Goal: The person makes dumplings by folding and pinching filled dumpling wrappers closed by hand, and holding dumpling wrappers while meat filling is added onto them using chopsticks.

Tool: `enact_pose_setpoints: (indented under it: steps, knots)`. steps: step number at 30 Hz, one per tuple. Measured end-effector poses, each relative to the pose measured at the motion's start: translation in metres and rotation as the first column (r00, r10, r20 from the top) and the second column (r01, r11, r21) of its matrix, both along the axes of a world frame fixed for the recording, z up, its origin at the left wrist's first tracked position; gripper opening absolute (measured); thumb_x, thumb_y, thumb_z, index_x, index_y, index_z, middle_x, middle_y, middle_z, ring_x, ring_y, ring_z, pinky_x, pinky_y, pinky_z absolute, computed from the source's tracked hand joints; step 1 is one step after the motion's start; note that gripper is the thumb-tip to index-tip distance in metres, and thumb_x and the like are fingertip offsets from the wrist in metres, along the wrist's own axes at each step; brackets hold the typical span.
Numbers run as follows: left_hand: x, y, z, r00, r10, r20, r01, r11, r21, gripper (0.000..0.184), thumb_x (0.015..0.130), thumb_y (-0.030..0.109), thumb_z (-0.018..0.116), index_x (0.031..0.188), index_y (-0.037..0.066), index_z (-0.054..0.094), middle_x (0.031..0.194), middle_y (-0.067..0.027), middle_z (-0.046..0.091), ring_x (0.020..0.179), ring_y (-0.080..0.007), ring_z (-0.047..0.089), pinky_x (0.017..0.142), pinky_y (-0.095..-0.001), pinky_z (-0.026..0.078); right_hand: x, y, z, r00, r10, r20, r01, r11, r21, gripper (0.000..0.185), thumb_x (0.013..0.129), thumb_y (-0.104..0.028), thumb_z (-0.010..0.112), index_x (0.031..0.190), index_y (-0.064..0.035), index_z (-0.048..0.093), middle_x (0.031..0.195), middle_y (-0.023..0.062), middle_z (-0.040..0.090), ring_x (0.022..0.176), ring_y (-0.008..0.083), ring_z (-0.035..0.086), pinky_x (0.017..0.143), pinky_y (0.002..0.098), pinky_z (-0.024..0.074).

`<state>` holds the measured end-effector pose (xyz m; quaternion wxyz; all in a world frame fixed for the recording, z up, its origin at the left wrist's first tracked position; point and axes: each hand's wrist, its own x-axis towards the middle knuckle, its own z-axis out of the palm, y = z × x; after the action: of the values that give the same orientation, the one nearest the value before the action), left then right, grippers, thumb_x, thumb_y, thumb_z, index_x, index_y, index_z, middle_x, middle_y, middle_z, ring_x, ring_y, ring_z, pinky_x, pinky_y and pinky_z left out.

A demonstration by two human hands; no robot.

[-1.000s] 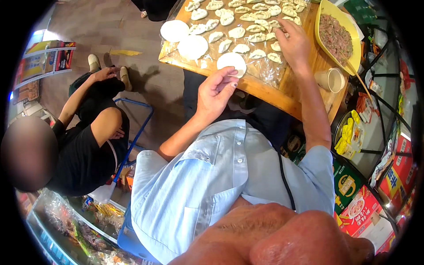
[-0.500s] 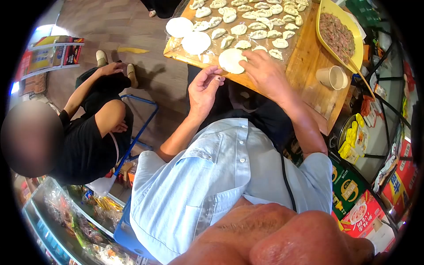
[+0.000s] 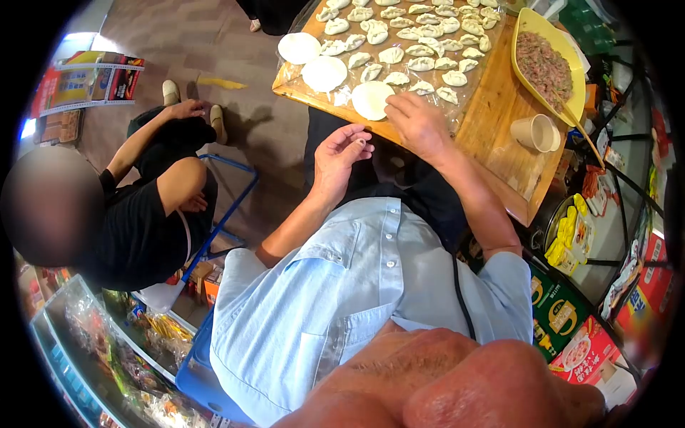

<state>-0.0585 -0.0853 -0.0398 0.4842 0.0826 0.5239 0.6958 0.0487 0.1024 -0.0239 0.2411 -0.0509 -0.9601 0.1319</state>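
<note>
Three round white dough wrappers lie near the left corner of a wooden table [image 3: 492, 135]. My right hand [image 3: 421, 127] has its fingertips together at the right edge of the nearest wrapper [image 3: 372, 100]. Just off the table's front edge is my left hand [image 3: 340, 160], palm up with fingers loosely curled and nothing visible in it. Rows of folded dumplings [image 3: 421, 64] rest on a clear plastic sheet behind the wrappers. Ground meat filling [image 3: 544, 71] fills a yellow bowl [image 3: 524, 16] at the right, with a stick leaning over its rim.
A paper cup [image 3: 535, 133] lies on its side at the table's right part. Another person [image 3: 143, 221] sits at the left beside a blue metal frame [image 3: 239, 192]. Packaged goods and boxes [image 3: 560, 314] stand at the right, with trays of packages at the lower left.
My right hand has come from the dumplings to the near wrapper. My left hand has drawn back from that wrapper, off the table edge. The view has shifted slightly.
</note>
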Motion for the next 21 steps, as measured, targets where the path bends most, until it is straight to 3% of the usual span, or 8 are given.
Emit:
enact_pose_setpoints:
  steps: [5,7,8,10,11,15,18,21]
  knots:
    - [0.000,0.001,-0.003,0.979,-0.079,0.190,0.065,0.995,0.075,0.032,0.104,0.022,0.055,0.124,-0.002,0.060,0.112,-0.0140,0.068,0.099,-0.0240,0.069,0.087,-0.0354,0.057,0.000,-0.009,0.014,0.997,-0.001,-0.076,-0.003,0.999,-0.049,0.016,0.076,-0.005,0.066,0.092,-0.0022,0.065,0.100,0.0076,0.064,0.091,0.0255,0.064,0.072,0.0364,0.0553]
    - [0.001,0.004,-0.001,0.917,-0.153,0.369,0.113,0.985,0.129,0.049,0.106,0.038,0.047,0.132,-0.003,0.053,0.123,-0.0171,0.064,0.110,-0.0295,0.066,0.096,-0.0410,0.054,0.005,-0.016,0.030,0.995,0.020,-0.100,-0.026,0.998,-0.064,0.015,0.078,-0.006,0.066,0.092,-0.0017,0.065,0.100,0.0085,0.065,0.092,0.0261,0.064,0.072,0.0362,0.0550]
    - [0.002,0.006,0.001,0.916,-0.154,0.370,0.115,0.985,0.127,0.049,0.106,0.038,0.047,0.132,-0.003,0.053,0.123,-0.0171,0.064,0.110,-0.0295,0.066,0.096,-0.0410,0.054,0.008,-0.018,0.033,0.995,0.017,-0.099,-0.024,0.998,-0.066,0.015,0.078,-0.006,0.066,0.092,-0.0017,0.065,0.100,0.0085,0.065,0.092,0.0261,0.064,0.072,0.0362,0.0550]
    - [0.005,0.013,0.008,0.828,-0.119,0.548,0.032,0.986,0.166,0.059,0.106,0.046,0.041,0.138,-0.003,0.045,0.132,-0.0192,0.058,0.118,-0.0330,0.061,0.104,-0.0457,0.049,0.018,-0.024,0.035,0.995,0.068,-0.076,-0.076,0.990,-0.115,0.030,0.070,-0.003,0.073,0.100,-0.0007,0.068,0.108,0.0109,0.067,0.096,0.0301,0.065,0.075,0.0384,0.0559]
    - [0.005,0.016,0.005,0.800,-0.137,0.585,0.001,0.974,0.226,0.050,0.107,0.041,0.041,0.136,0.001,0.047,0.132,-0.0164,0.058,0.118,-0.0307,0.061,0.105,-0.0478,0.048,0.023,-0.028,0.038,0.994,0.079,-0.081,-0.085,0.994,-0.074,0.032,0.069,-0.004,0.074,0.100,-0.0010,0.068,0.109,0.0107,0.067,0.095,0.0295,0.066,0.073,0.0383,0.0560]
    - [0.006,0.022,0.021,0.840,-0.060,0.539,-0.036,0.986,0.166,0.038,0.105,0.026,0.050,0.131,-0.002,0.052,0.128,-0.0154,0.061,0.117,-0.0266,0.062,0.103,-0.0452,0.051,0.035,-0.036,0.040,0.993,0.095,-0.073,-0.099,0.994,-0.048,0.032,0.069,-0.006,0.074,0.100,-0.0016,0.068,0.109,0.0108,0.067,0.095,0.0290,0.066,0.073,0.0381,0.0558]
    - [0.008,0.027,0.024,0.871,-0.061,0.488,-0.033,0.983,0.181,0.031,0.103,0.016,0.054,0.127,-0.003,0.056,0.123,-0.0146,0.065,0.112,-0.0248,0.064,0.101,-0.0419,0.052,0.042,-0.040,0.042,0.995,0.096,-0.020,-0.096,0.995,-0.036,0.023,0.080,-0.011,0.067,0.101,0.0003,0.067,0.107,0.0114,0.066,0.098,0.0294,0.064,0.078,0.0385,0.0549]
    - [0.011,0.031,0.026,0.922,-0.037,0.386,-0.031,0.985,0.168,0.029,0.101,0.012,0.055,0.125,-0.004,0.058,0.119,-0.0137,0.067,0.107,-0.0229,0.066,0.097,-0.0377,0.053,0.046,-0.039,0.038,0.985,0.001,-0.170,-0.023,0.992,-0.124,0.029,0.080,-0.011,0.073,0.106,0.0005,0.067,0.107,0.0124,0.067,0.099,0.0309,0.064,0.081,0.0384,0.0545]
